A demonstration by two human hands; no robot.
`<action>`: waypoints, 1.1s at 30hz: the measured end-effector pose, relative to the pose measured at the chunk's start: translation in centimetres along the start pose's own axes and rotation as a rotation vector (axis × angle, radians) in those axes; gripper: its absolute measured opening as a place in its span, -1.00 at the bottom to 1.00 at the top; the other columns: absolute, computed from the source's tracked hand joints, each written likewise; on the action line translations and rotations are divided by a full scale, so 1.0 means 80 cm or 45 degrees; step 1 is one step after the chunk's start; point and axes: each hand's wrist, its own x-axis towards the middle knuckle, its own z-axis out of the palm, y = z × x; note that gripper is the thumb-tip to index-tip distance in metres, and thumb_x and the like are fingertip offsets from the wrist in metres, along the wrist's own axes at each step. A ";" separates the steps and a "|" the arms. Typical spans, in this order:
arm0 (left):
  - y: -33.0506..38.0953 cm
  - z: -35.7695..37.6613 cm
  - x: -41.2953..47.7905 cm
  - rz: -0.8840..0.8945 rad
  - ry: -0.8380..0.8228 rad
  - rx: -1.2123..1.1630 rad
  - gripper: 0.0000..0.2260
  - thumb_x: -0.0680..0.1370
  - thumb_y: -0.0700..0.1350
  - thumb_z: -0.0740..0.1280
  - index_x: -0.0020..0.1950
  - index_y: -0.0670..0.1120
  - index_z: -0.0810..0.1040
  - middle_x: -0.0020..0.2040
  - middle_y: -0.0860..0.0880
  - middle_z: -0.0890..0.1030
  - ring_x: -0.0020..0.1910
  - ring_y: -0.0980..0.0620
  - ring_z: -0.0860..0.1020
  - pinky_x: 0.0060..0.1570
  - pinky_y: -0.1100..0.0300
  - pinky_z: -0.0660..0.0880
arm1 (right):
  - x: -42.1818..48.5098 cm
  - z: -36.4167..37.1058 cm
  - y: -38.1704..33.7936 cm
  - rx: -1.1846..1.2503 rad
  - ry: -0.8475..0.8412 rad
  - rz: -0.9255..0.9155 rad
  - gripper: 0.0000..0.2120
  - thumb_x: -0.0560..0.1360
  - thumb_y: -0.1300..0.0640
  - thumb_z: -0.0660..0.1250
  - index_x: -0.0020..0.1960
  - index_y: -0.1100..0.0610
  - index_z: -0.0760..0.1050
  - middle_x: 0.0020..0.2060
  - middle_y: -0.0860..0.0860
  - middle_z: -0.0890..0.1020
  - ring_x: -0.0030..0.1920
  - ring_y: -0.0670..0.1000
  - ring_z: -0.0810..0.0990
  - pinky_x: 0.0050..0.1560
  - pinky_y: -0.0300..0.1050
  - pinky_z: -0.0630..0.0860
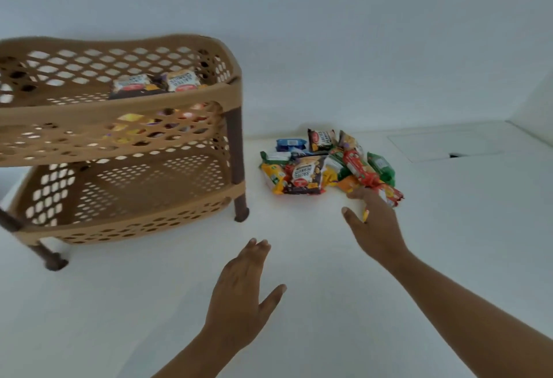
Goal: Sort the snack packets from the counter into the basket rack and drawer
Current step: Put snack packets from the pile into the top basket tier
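Note:
A pile of snack packets (326,165) lies on the white counter, right of centre. It holds brown peanut packets, a blue one, green, yellow and red ones. A tan two-tier basket rack (119,114) stands at the left. Two peanut packets (155,84) lie in its top basket, and more coloured packets show through the lattice. Its lower basket looks empty. My right hand (374,222) is spread at the pile's near edge, fingertips touching a red packet (371,177). My left hand (242,294) hovers over the counter, fingers apart, holding nothing.
The counter (329,302) is white and meets a white wall behind. A recessed rectangular panel (443,145) with a dark slot lies at the back right. The rack's dark brown legs (239,210) stand just left of the pile.

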 end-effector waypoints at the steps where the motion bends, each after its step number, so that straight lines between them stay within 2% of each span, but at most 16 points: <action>1: 0.004 0.013 0.005 -0.030 -0.021 0.011 -0.34 0.56 0.33 0.09 0.57 0.03 0.14 0.56 0.08 0.22 0.54 0.18 0.06 0.43 0.20 0.08 | -0.001 0.000 0.016 -0.019 -0.023 0.035 -0.73 0.50 0.12 0.42 0.18 0.06 0.52 0.21 -0.02 0.58 0.24 0.04 0.50 0.21 -0.14 0.36; 4: 0.021 0.049 0.022 -0.138 -0.085 0.015 -0.31 0.55 0.34 0.07 0.59 0.01 0.07 0.58 0.08 0.15 0.53 0.21 -0.03 0.45 0.22 -0.02 | 0.004 -0.010 0.059 -0.059 -0.082 0.098 -0.71 0.50 0.13 0.40 0.21 0.08 0.53 0.24 0.00 0.56 0.22 0.06 0.52 0.19 -0.16 0.37; 6: 0.034 0.072 0.030 -0.222 -0.128 0.004 -0.28 0.54 0.35 0.04 0.60 0.00 -0.01 0.59 0.08 0.07 0.52 0.22 -0.12 0.47 0.23 -0.12 | 0.015 -0.021 0.082 -0.090 -0.078 0.121 -0.67 0.50 0.15 0.39 0.25 0.11 0.51 0.23 0.05 0.57 0.21 0.11 0.53 0.17 -0.09 0.40; 9: 0.049 0.102 0.035 -0.309 -0.203 0.131 -0.25 0.53 0.38 -0.13 0.60 -0.01 -0.07 0.61 0.08 -0.06 0.53 0.18 -0.20 0.49 0.22 -0.24 | 0.039 -0.034 0.112 -0.106 -0.026 0.162 -0.64 0.48 0.13 0.39 0.26 0.13 0.49 0.24 0.07 0.55 0.24 0.14 0.50 0.20 0.02 0.44; 11: 0.053 0.111 0.037 -0.318 -0.199 0.224 -0.25 0.53 0.40 -0.18 0.60 0.00 0.00 0.60 0.09 -0.07 0.55 0.15 -0.18 0.51 0.15 -0.22 | 0.056 -0.040 0.129 -0.092 -0.024 0.180 -0.60 0.48 0.07 0.38 0.30 0.11 0.47 0.28 0.05 0.52 0.28 0.12 0.48 0.23 0.05 0.45; 14: 0.051 0.112 0.038 -0.346 -0.209 0.237 -0.29 0.54 0.39 -0.14 0.60 0.04 0.03 0.60 0.13 -0.07 0.55 0.18 -0.17 0.54 0.13 -0.15 | 0.081 -0.040 0.146 -0.123 -0.077 0.256 -0.49 0.46 -0.07 0.38 0.33 0.10 0.41 0.27 0.07 0.50 0.25 0.14 0.47 0.16 0.03 0.44; 19: 0.053 0.113 0.039 -0.373 -0.220 0.249 -0.29 0.52 0.41 -0.15 0.59 0.07 0.07 0.59 0.16 -0.03 0.55 0.21 -0.14 0.54 0.12 -0.09 | 0.103 -0.025 0.151 -0.235 -0.227 0.399 -0.15 0.30 -0.35 0.39 0.39 0.13 0.28 0.25 0.10 0.42 0.21 0.20 0.49 0.10 0.10 0.50; 25: 0.054 0.111 0.041 -0.380 -0.228 0.249 -0.27 0.52 0.41 -0.12 0.57 0.05 0.16 0.58 0.15 0.05 0.55 0.21 -0.07 0.54 0.10 -0.03 | 0.111 -0.012 0.154 -0.119 -0.257 0.485 -0.04 0.30 -0.21 0.51 0.46 0.21 0.13 0.37 0.17 0.26 0.24 0.26 0.49 0.13 0.11 0.51; 29: 0.056 0.111 0.042 -0.379 -0.219 0.241 -0.28 0.52 0.41 -0.09 0.56 0.03 0.20 0.58 0.13 0.10 0.56 0.19 -0.02 0.53 0.07 0.02 | 0.131 -0.017 0.165 -0.131 -0.434 0.557 0.14 0.23 -0.30 0.52 0.56 0.10 -0.02 0.53 0.15 0.01 0.33 0.28 0.44 0.20 0.15 0.50; 33: 0.055 0.112 0.041 -0.374 -0.209 0.247 -0.29 0.53 0.40 -0.06 0.55 0.03 0.23 0.57 0.13 0.12 0.55 0.18 0.01 0.53 0.05 0.05 | 0.134 -0.023 0.170 -0.102 -0.546 0.561 0.10 0.19 -0.34 0.50 0.53 0.04 0.07 0.40 0.13 0.19 0.26 0.24 0.47 0.11 0.17 0.58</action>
